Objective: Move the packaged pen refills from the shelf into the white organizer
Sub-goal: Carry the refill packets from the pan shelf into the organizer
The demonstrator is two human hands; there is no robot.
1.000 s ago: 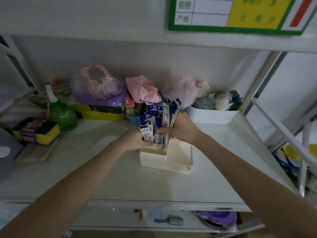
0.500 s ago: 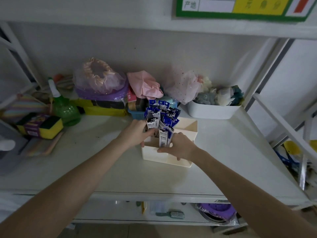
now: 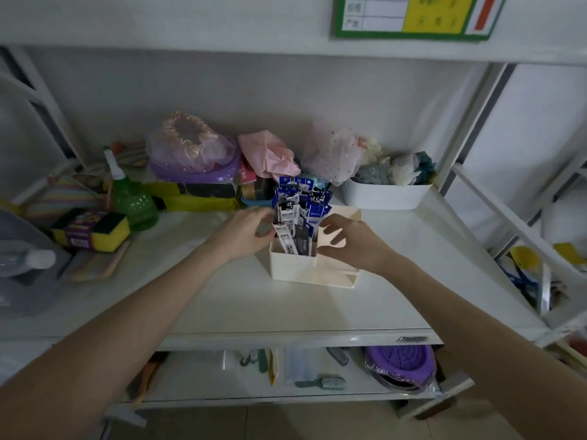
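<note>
The white organizer (image 3: pixel 292 266) stands in the middle of the white shelf. Several packaged pen refills (image 3: pixel 298 211), blue, white and black, stand upright in its left rear compartment and stick out above the rim. My left hand (image 3: pixel 244 235) hovers just left of the packs, fingers spread, fingertips close to them. My right hand (image 3: pixel 352 241) is over the organizer's right compartment, fingers apart, holding nothing.
Behind the organizer lie pink cloth (image 3: pixel 270 154), a bagged pink-and-purple item (image 3: pixel 193 154) and a white bin of plush items (image 3: pixel 387 193). A green spray bottle (image 3: pixel 130 198) and yellow sponges (image 3: pixel 92 231) are at the left. The lower shelf holds brushes and a purple basin (image 3: pixel 400 363).
Both hands had gripped the bundle of refills and lowered it into the organizer. Now they have let go and drawn slightly apart; the packs stand on their own.
</note>
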